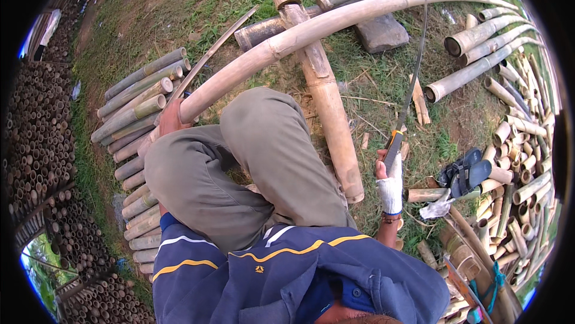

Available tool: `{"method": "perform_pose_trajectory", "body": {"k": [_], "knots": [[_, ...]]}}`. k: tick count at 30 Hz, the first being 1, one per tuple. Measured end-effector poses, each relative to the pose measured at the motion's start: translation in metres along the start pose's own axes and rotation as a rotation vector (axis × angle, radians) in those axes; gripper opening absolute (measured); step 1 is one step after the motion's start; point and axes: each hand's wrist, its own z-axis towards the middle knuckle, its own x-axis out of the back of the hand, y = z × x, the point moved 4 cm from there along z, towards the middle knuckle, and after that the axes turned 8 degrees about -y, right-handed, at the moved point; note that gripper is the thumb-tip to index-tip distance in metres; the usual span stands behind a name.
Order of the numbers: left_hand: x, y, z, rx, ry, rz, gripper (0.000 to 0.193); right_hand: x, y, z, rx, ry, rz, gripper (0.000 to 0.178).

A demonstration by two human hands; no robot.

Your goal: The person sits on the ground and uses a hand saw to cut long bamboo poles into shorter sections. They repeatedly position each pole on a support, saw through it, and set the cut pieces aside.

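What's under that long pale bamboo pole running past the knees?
A bamboo support crosses beneath it, showing on both sides; a grey stone peeks out farther right. Where the pole covers them, their surfaces can't be seen.

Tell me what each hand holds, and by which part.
Right hand: the saw, by its handle. Left hand: at the long bamboo pole, near its lower-left end; whether it grips cannot be told.

- I see the left hand (171, 118) only partly, behind pole (359, 15) and knee (173, 153).
- That knee hides most of its forearm (163, 209).
- Teeth on the saw (413, 81): too small for me.
- My view cuts off the left stack (39, 144).
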Motion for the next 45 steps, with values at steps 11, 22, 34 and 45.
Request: {"method": "perform_pose_trajectory", "body": {"k": [11,22,34,45], "knots": [[0.072,0.178,0.161,-0.455,-0.413,0.337,0.086,-0.088,-0.071,0.106,0.084,-0.517,0.093,0.042],[-0.074,0.250,0.201,-0.217,-0.042,-0.039,0.093,-0.116,-0.120,0.121,0.187,-0.520,0.048,0.055],[-0.072,0.253,0.188,-0.259,0.097,0.066,0.091,-0.113,-0.115,0.087,0.347,-0.363,-0.228,0.048],[-0.079,0.243,0.208,-0.228,0.057,-0.010,0.094,-0.132,-0.122,0.104,0.322,-0.327,-0.084,0.059]]}}
